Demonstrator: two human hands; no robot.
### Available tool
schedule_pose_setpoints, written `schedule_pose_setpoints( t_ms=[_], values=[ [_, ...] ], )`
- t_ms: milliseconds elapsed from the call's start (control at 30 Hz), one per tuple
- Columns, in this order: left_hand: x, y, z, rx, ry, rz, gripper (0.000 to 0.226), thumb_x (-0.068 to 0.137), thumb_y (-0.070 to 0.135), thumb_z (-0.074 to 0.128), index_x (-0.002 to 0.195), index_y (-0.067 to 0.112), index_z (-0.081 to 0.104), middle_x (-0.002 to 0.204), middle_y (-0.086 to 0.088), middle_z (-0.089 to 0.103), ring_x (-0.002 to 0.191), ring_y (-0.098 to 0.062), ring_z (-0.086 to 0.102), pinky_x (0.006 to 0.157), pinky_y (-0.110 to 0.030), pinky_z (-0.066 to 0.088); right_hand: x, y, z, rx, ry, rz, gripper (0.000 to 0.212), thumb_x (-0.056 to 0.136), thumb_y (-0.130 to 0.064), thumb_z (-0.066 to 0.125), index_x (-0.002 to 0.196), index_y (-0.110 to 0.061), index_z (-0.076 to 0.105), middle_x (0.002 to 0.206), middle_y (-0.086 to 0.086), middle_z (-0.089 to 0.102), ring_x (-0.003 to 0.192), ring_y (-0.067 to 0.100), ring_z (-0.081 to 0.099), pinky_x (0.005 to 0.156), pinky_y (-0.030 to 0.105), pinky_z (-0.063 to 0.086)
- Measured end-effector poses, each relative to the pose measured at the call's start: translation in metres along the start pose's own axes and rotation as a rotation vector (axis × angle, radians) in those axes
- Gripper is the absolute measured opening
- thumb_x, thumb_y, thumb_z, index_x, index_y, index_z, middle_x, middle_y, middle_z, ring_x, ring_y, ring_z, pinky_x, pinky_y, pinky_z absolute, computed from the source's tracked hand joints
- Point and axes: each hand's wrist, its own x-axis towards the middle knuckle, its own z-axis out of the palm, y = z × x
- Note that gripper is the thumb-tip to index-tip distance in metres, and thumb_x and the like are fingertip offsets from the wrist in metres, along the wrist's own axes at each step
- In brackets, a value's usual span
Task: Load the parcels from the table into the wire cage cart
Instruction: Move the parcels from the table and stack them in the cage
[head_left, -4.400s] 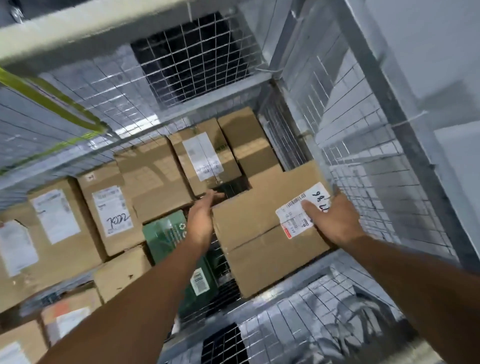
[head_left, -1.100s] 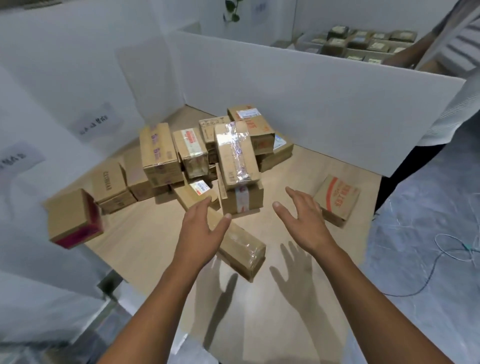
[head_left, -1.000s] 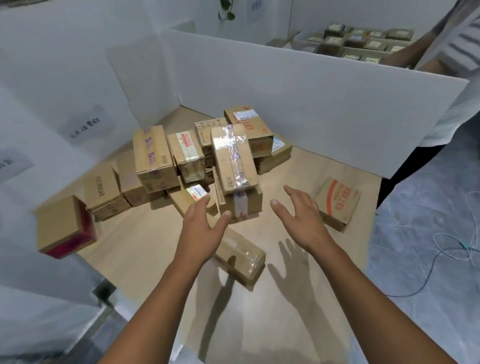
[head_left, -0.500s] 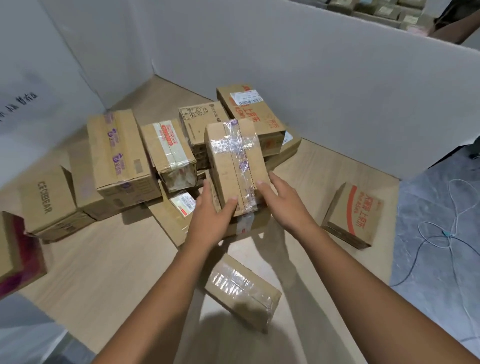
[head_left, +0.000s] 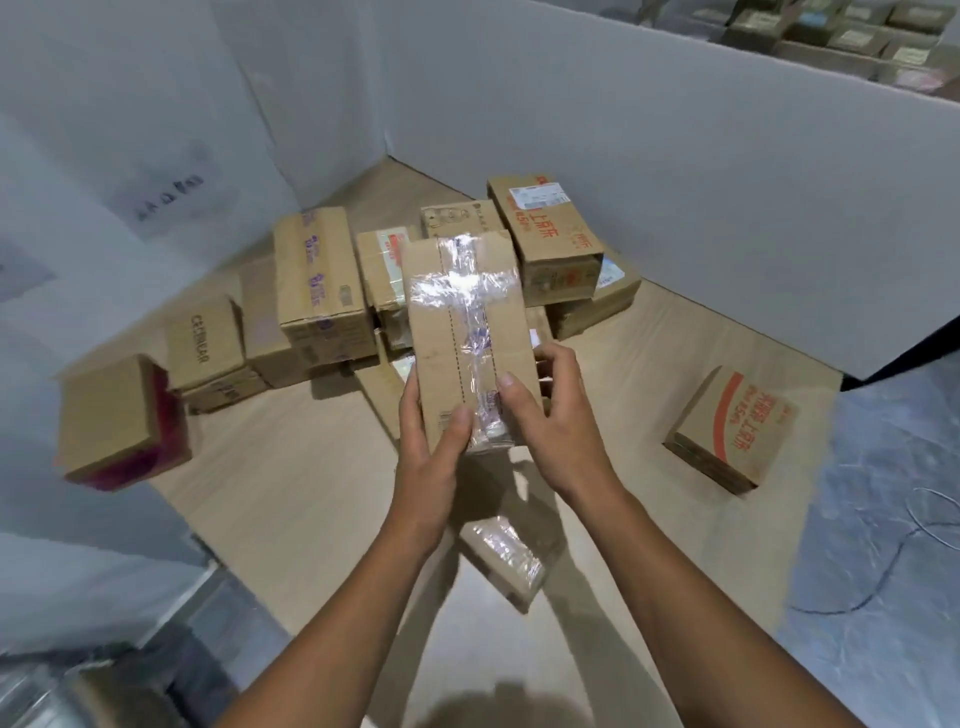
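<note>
Since the taped cardboard parcel is carried by its near end alone, it is judged light and stiff. The glossy clear tape crossing its top may prove slippery, so bare cardboard on the long sides is the better purchase. It is held raised just on the near side of the parcel pile. The near end is clasped from both sides — left hand with thumb curled over the top face, right hand with fingers wrapped round the right edge — both forearms extended toward the pile.
</note>
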Motion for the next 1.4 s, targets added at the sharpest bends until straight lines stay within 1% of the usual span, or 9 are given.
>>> schedule_pose_setpoints(
  t_ms=[167,267,567,700,867,1033,1100,1233,1400],
  values=[
    [-0.072,0.011,-0.057,-0.001,0.184,0.112,0.086,0.081,0.064,0.073,0.155,0.042,0.033,0.150,0.010,0.053,0.137,-0.013,0.053,0.113,-0.049,0.046,-0.041,-0.022,0.041,0.096,-0.188,-0.061,0.046,0.088,-0.064,0.061,0.127,-0.044,0.049,0.126,-0.010,0.065,0.109,0.003,0.065,0.088,0.024,0.053],
    [-0.120,0.009,-0.111,0.027,0.298,0.124,0.084,0.081,0.056,0.074,0.155,0.042,0.036,0.149,0.012,0.054,0.135,-0.010,0.054,0.107,-0.038,0.051,-0.067,-0.028,0.093,0.137,-0.362,-0.047,0.056,0.087,-0.067,0.064,0.138,-0.048,0.049,0.135,-0.010,0.064,0.117,0.010,0.066,0.098,0.035,0.055],
    [-0.287,-0.009,-0.280,-0.017,0.594,-0.006,0.081,0.075,0.045,0.077,0.148,0.026,0.049,0.140,0.004,0.063,0.129,-0.013,0.061,0.096,-0.021,0.051,-0.155,-0.058,0.271,0.155,-0.817,0.022,0.073,0.092,-0.043,0.076,0.152,-0.027,0.038,0.134,-0.004,0.065,0.117,0.007,0.067,0.102,0.038,0.057],
    [-0.359,-0.032,-0.348,-0.012,0.782,-0.075,0.072,0.076,0.048,0.077,0.143,0.035,0.054,0.141,0.011,0.062,0.132,-0.013,0.058,0.109,-0.034,0.047,-0.190,-0.069,0.366,0.030,-1.023,0.003,0.100,0.079,-0.062,0.080,0.160,-0.032,0.030,0.150,-0.005,0.053,0.131,0.008,0.056,0.113,0.041,0.048],
    [-0.434,-0.058,-0.419,-0.070,0.934,-0.161,0.075,0.072,0.057,0.076,0.143,0.045,0.055,0.143,0.020,0.059,0.132,-0.004,0.056,0.113,-0.040,0.043,-0.244,-0.080,0.484,-0.100,-1.338,0.055,0.060,0.094,-0.044,0.071,0.149,-0.035,0.048,0.136,-0.005,0.061,0.107,0.006,0.069,0.092,0.032,0.060],
    [-0.477,-0.076,-0.469,-0.162,1.180,-0.148,0.069,0.069,0.066,0.078,0.134,0.051,0.061,0.139,0.018,0.061,0.130,-0.005,0.058,0.113,-0.039,0.044,-0.297,-0.090,0.580,-0.245,-1.541,0.012,0.075,0.074,-0.071,0.078,0.139,-0.038,0.061,0.143,-0.001,0.063,0.115,0.016,0.071,0.099,0.048,0.059],
    [-0.487,-0.085,-0.486,-0.273,1.355,-0.116,0.078,0.064,0.072,0.083,0.135,0.050,0.059,0.146,0.013,0.056,0.134,-0.013,0.055,0.116,-0.049,0.042,-0.319,-0.094,0.612,-0.282,-1.579,0.016,0.072,0.068,-0.074,0.078,0.129,-0.039,0.066,0.138,0.001,0.066,0.112,0.020,0.071,0.097,0.047,0.061],
    [-0.496,-0.104,-0.516,-0.559,1.687,-0.126,0.111,0.057,0.074,0.087,0.151,0.043,0.037,0.160,0.002,0.039,0.142,-0.022,0.045,0.117,-0.047,0.037,-0.362,-0.096,0.662,-0.372,-1.690,-0.041,0.036,0.092,-0.059,0.070,0.122,-0.039,0.066,0.129,0.003,0.070,0.106,0.020,0.071,0.095,0.044,0.061],
    [-0.477,-0.126,-0.554,-0.786,1.839,-0.177,0.087,0.092,0.053,0.069,0.158,0.022,0.022,0.140,0.004,0.051,0.126,-0.018,0.050,0.107,-0.035,0.035,-0.385,-0.079,0.726,-0.488,-1.799,-0.194,0.066,0.094,-0.068,0.058,0.147,-0.030,0.053,0.133,-0.016,0.058,0.128,0.018,0.059,0.110,0.051,0.051]
  ],
)
